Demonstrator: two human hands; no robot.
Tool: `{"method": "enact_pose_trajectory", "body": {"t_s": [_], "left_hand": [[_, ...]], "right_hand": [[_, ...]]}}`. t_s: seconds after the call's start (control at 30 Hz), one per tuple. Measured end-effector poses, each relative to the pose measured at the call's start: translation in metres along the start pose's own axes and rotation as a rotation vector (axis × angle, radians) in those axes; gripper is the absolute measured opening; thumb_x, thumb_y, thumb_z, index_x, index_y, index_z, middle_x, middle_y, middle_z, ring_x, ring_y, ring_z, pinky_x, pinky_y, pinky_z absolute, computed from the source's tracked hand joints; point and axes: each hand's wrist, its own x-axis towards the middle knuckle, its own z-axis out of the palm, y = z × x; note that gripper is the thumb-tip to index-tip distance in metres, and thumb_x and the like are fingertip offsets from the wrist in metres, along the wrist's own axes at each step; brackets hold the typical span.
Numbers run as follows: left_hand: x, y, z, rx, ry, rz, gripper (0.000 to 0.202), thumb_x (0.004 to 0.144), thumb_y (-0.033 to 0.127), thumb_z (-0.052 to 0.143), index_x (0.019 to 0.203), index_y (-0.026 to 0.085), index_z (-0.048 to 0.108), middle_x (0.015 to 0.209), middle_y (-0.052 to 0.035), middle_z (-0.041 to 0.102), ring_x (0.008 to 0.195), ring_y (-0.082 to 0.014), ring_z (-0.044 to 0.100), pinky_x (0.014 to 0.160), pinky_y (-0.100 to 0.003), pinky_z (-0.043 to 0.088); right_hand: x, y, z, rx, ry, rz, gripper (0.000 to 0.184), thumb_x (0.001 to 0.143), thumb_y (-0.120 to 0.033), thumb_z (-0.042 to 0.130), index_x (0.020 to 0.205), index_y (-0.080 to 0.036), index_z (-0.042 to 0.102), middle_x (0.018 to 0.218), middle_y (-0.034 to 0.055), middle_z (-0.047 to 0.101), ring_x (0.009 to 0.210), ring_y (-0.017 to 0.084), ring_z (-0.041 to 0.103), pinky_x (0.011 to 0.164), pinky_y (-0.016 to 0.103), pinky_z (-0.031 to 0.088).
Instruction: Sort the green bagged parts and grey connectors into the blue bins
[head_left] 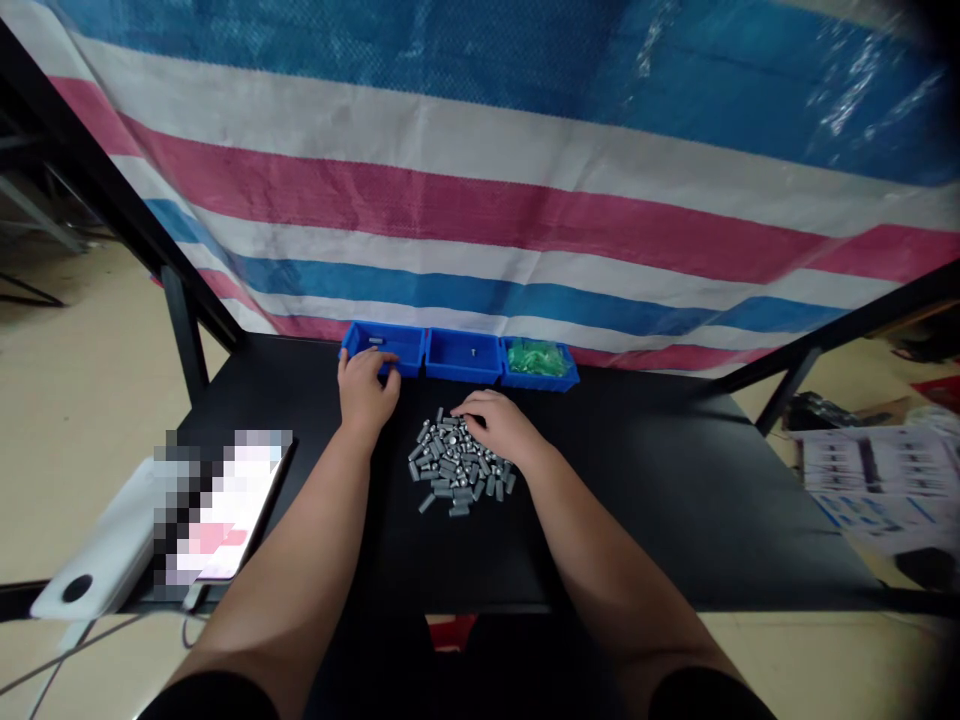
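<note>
My left hand point(365, 385) reaches over the front wall of the left blue bin point(411, 362). Its fingers are spread, with a gap between thumb and forefinger, and nothing shows in them. Inside that bin lies one small grey cylinder point(376, 341). At the far right side of a pile of small grey metal cylinders and shiny round-ended pieces point(450, 465), my right hand point(495, 422) is bent with thumb and fingertips close together. Whatever they pinch is too small to make out.
The middle blue bin point(461, 372) holds a tiny shiny piece. Green plastic packing point(538, 357) fills the right bin point(551, 383). A lit phone point(232, 510) and a white power bank point(101, 550) with cables lie on the left of the black table point(637, 480). Striped sheeting point(480, 210) hangs behind.
</note>
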Motion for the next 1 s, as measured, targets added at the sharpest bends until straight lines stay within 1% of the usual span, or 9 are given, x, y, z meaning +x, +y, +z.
{"method": "enact_pose_trajectory", "body": {"t_s": [0.1, 0.2, 0.37, 0.53, 0.6, 0.77, 0.8, 0.9, 1.0], "left_hand": [[0.0, 0.0, 0.001, 0.005, 0.005, -0.006, 0.02, 0.089, 0.024, 0.056, 0.1, 0.026, 0.072, 0.113, -0.0039, 0.078, 0.129, -0.0267, 0.065, 0.131, -0.055, 0.019], [0.0, 0.0, 0.002, 0.011, 0.001, -0.008, 0.02, 0.089, 0.025, 0.056, 0.1, 0.026, 0.072, 0.113, -0.0044, 0.078, 0.129, -0.027, 0.065, 0.131, -0.055, 0.019], [0.0, -0.002, 0.003, 0.02, -0.004, -0.004, 0.021, 0.086, 0.023, 0.057, 0.1, 0.025, 0.072, 0.113, -0.0059, 0.077, 0.128, -0.0278, 0.065, 0.131, -0.055, 0.02], [-0.001, -0.003, 0.002, 0.023, -0.006, 0.001, 0.022, 0.085, 0.022, 0.057, 0.101, 0.025, 0.072, 0.113, -0.006, 0.077, 0.126, -0.0279, 0.065, 0.131, -0.056, 0.021], [-0.001, -0.003, 0.002, 0.023, -0.006, -0.002, 0.023, 0.085, 0.022, 0.058, 0.102, 0.025, 0.072, 0.111, -0.0058, 0.077, 0.125, -0.0278, 0.065, 0.13, -0.056, 0.021], [-0.001, -0.003, 0.003, 0.036, -0.003, 0.005, 0.022, 0.084, 0.022, 0.059, 0.101, 0.025, 0.072, 0.111, -0.0055, 0.077, 0.121, -0.0277, 0.066, 0.13, -0.056, 0.022], [-0.001, -0.002, 0.003, 0.037, -0.001, 0.007, 0.022, 0.084, 0.022, 0.059, 0.101, 0.025, 0.072, 0.11, -0.0053, 0.076, 0.12, -0.0275, 0.066, 0.13, -0.056, 0.022], [-0.001, -0.002, 0.003, 0.037, 0.005, 0.012, 0.021, 0.084, 0.022, 0.058, 0.101, 0.025, 0.071, 0.109, -0.0045, 0.077, 0.117, -0.027, 0.067, 0.129, -0.055, 0.022], [0.0, -0.001, 0.002, 0.047, 0.002, 0.013, 0.02, 0.084, 0.022, 0.058, 0.1, 0.025, 0.07, 0.108, -0.0043, 0.076, 0.117, -0.0272, 0.067, 0.129, -0.055, 0.022]], "right_hand": [[0.004, -0.003, 0.001, 0.033, -0.01, 0.098, 0.02, 0.096, -0.016, 0.065, 0.107, -0.022, 0.082, 0.105, 0.0063, 0.075, 0.097, 0.019, 0.067, 0.089, 0.034, 0.053], [0.008, -0.005, 0.001, 0.061, -0.015, 0.219, 0.016, 0.094, -0.02, 0.07, 0.105, -0.02, 0.082, 0.103, 0.0063, 0.074, 0.083, 0.016, 0.067, 0.079, 0.029, 0.052], [0.02, -0.006, -0.005, 0.018, -0.117, 0.315, 0.025, 0.088, -0.012, 0.07, 0.109, -0.02, 0.081, 0.099, 0.0058, 0.075, 0.082, 0.016, 0.068, 0.077, 0.027, 0.051], [0.034, -0.014, -0.018, -0.069, -0.237, 0.372, 0.023, 0.077, -0.005, 0.071, 0.09, -0.023, 0.079, 0.084, 0.0013, 0.074, 0.078, 0.017, 0.066, 0.068, 0.026, 0.045], [0.039, -0.014, -0.025, -0.033, -0.167, 0.329, 0.019, 0.077, -0.007, 0.071, 0.088, -0.022, 0.077, 0.08, 0.0004, 0.073, 0.075, 0.016, 0.065, 0.068, 0.025, 0.045], [0.054, 0.008, -0.034, 0.086, 0.373, 0.251, 0.013, 0.086, -0.021, 0.068, 0.098, -0.02, 0.075, 0.083, 0.0024, 0.069, 0.07, 0.015, 0.063, 0.072, 0.026, 0.052], [0.056, 0.014, -0.034, 0.08, 0.413, 0.267, 0.013, 0.085, -0.021, 0.069, 0.097, -0.019, 0.075, 0.083, 0.0029, 0.069, 0.069, 0.015, 0.063, 0.072, 0.027, 0.053], [0.059, 0.026, -0.032, 0.028, 0.407, 0.304, 0.012, 0.082, -0.018, 0.07, 0.092, -0.017, 0.076, 0.083, 0.0043, 0.069, 0.068, 0.016, 0.063, 0.076, 0.03, 0.055], [0.058, 0.026, -0.033, -0.06, 0.492, 0.286, 0.017, 0.089, -0.018, 0.065, 0.1, -0.017, 0.078, 0.091, 0.0077, 0.072, 0.074, 0.018, 0.064, 0.083, 0.033, 0.055]]}}
